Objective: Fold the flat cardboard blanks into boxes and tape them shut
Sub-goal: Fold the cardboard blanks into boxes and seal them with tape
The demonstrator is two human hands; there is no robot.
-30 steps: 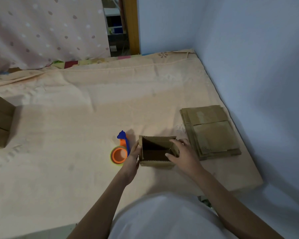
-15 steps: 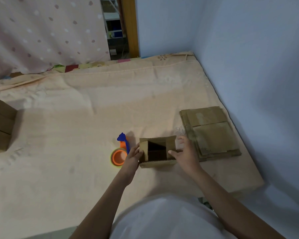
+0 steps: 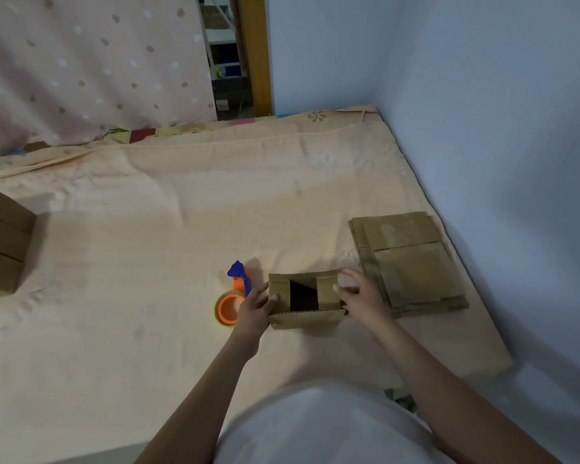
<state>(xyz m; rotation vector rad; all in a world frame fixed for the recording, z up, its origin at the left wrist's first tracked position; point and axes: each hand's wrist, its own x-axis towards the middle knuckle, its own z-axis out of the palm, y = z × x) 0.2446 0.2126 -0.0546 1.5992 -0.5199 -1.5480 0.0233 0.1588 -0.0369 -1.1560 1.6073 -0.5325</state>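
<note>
No text, label, brand or number can be read here. The top sheet of the stack of flat cardboard blanks, just right of the right hand, carries a small dark printed mark near its lower left corner, too small and blurred to make out. The cardboard box held between the two hands shows plain brown faces with no print. The tape dispenser, just beside the left hand, is plain orange and blue with no legible marking.
</note>
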